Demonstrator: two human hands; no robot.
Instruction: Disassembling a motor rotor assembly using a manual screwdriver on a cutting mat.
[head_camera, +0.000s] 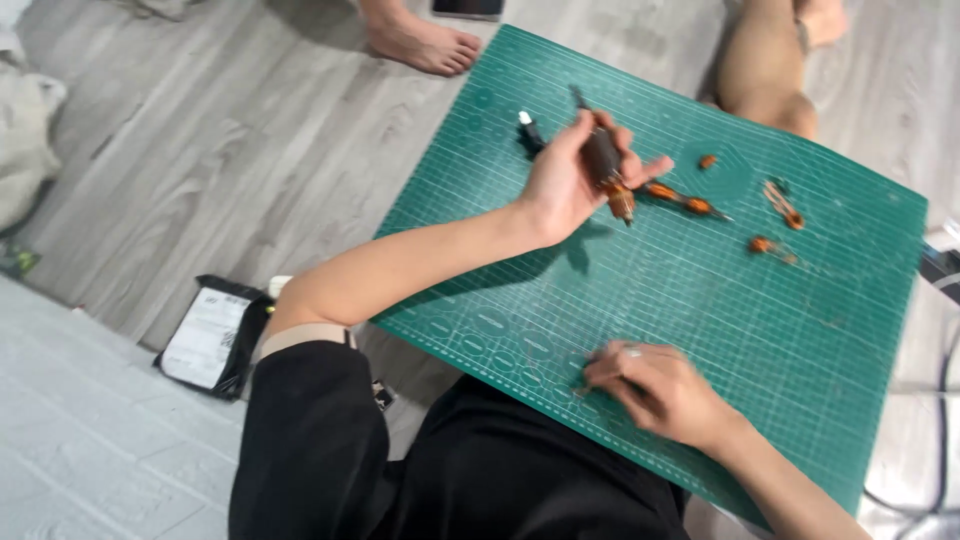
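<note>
Green cutting mat (760, 330), printed with a pale grid, lies on the grey wood-look floor (200, 150) and carries every part we handle. Our left hand (570, 180) is raised above the upper middle of the mat, its fingers (600, 130) clamped around a dark cylindrical motor part (603, 160). A thin shaft projects from the top of the part; a copper-coloured wound end shows below our palm. Our right hand (655, 390) rests low on the near edge of the mat, its fingers curled together and pressed down on the mat; we cannot tell what, if anything, lies beneath them, since the hand is blurred.

Loose items on the mat:
- A long orange-and-dark shaft piece (685, 200) lies just beside the held part, to its right.
- A small orange bit (708, 161) lies near it, further up.
- An orange strip (783, 205) and a small copper-coloured piece (768, 245) lie further right, well apart from both hands.
- A small black component with a white tip (529, 130) lies just left of our left hand.

Off the mat, a flat black packet with a white label (212, 338) lies on the floor near our left elbow. Another person's bare foot (420, 40) rests on the floor beyond the far edge of the mat, and a bent knee (765, 70) rests on the mat's far corner.
</note>
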